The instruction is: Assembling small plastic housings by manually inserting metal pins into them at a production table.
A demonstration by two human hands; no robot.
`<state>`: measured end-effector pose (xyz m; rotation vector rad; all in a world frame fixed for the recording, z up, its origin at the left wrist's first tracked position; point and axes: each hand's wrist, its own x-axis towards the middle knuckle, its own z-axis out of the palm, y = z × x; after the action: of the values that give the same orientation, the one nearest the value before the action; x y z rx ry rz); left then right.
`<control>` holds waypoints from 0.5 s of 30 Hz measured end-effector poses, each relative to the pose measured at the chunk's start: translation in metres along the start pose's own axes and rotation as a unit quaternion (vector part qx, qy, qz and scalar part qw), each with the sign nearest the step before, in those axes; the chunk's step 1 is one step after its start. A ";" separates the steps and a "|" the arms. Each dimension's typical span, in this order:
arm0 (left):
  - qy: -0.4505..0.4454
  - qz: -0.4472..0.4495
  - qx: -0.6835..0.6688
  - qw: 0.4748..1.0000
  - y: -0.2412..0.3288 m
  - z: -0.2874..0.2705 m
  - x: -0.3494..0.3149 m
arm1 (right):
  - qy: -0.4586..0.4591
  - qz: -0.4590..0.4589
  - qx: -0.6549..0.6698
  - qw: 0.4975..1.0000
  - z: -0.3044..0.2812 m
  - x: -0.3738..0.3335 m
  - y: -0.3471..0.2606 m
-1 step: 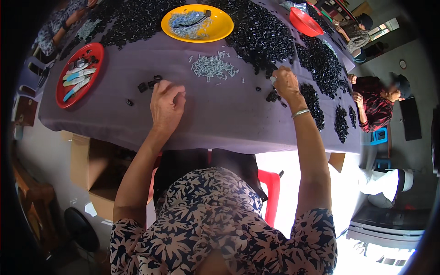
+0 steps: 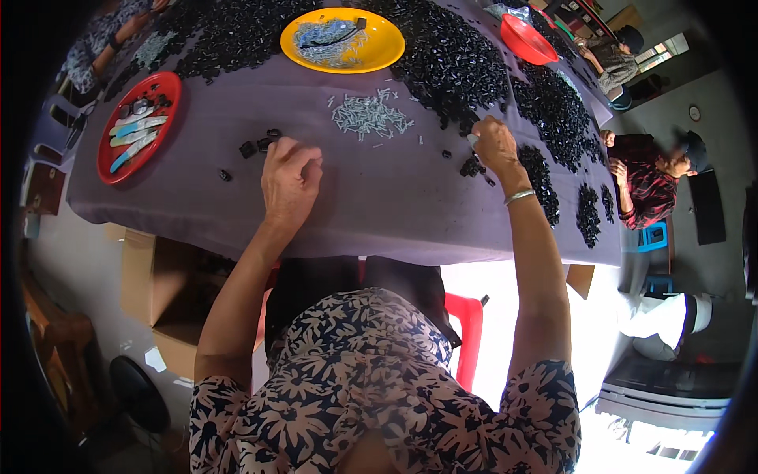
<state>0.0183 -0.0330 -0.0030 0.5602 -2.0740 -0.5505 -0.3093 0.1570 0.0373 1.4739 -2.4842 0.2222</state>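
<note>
At a purple-grey, cloth-covered surface [image 2: 379, 209], a curled left hand [image 2: 290, 178] is beside small black blocks [image 2: 248, 149], its grip's closure unclear. The right hand [image 2: 497, 146], a small whitish object [image 2: 473, 139] at its fingertips, is beside loose, shiny black pieces [image 2: 471, 167]; whether its grip clamps it cannot be told.

Harsh glare whites out the floor [image 2: 496, 347] to my right; my purple tablecloth [image 2: 387, 205] sits in softer, dimmer light; the fisheye bends straight edges and fades to black corners.
</note>
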 end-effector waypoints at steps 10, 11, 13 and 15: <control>0.007 0.017 -0.039 0.999 0.005 0.000 -0.002 | 0.031 0.006 0.107 0.994 -0.010 -0.012 -0.028; 0.007 0.017 -0.066 0.998 0.008 0.002 -0.002 | 0.037 0.019 0.146 0.988 -0.015 -0.012 -0.037; -0.018 0.014 -0.093 0.995 0.017 0.001 -0.002 | 0.040 -0.070 0.183 0.980 -0.031 -0.015 -0.069; -0.084 0.044 -0.201 0.975 0.029 -0.003 0.000 | 0.028 -0.188 0.240 0.952 -0.038 -0.023 -0.111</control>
<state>0.0155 -0.0101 0.0150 0.1885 -2.0540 -0.9638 -0.1958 0.1326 0.0678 2.0561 -2.1338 0.8227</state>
